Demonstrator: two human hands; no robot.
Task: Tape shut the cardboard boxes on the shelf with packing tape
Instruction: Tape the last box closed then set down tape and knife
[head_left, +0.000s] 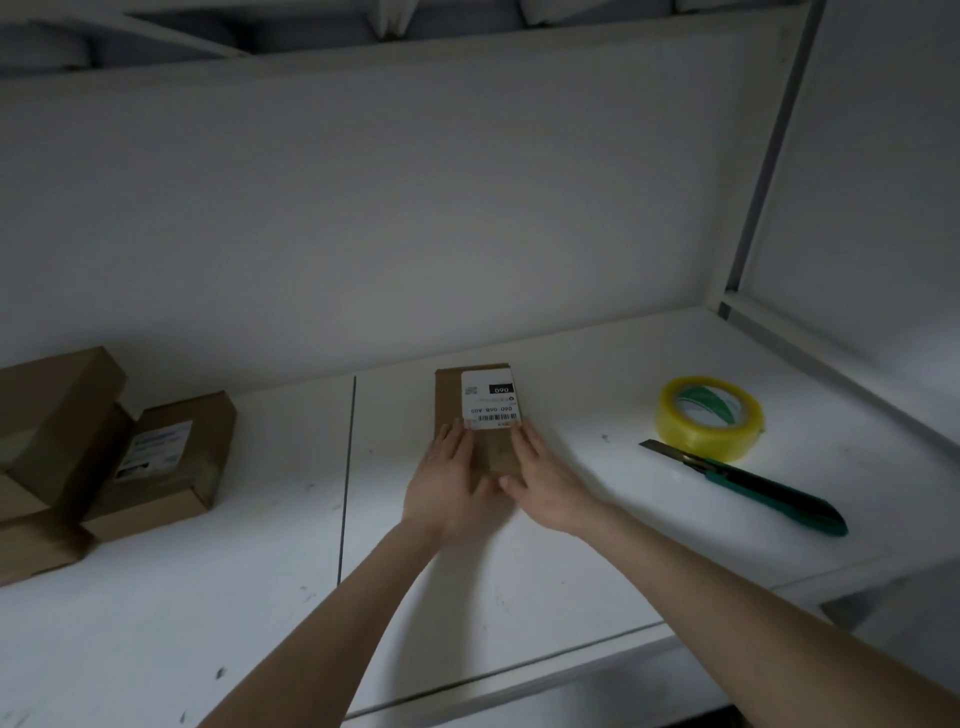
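A small brown cardboard box (448, 400) with a white shipping label lies flat on the white shelf (571, 519), near its middle. My left hand (448, 480) rests on the box's near left part with straight fingers. My right hand (545, 475) lies flat on its near right part, fingertips touching the label's lower edge. A roll of clear yellowish packing tape (709, 418) lies flat to the right of the box. A green utility knife (753, 488) with its blade out lies just in front of the roll.
Several brown cardboard boxes (171, 462) are stacked at the shelf's left end. A dark seam (347, 478) runs front to back left of the hands. The shelf's white back wall and a metal upright (763, 171) close in the right corner.
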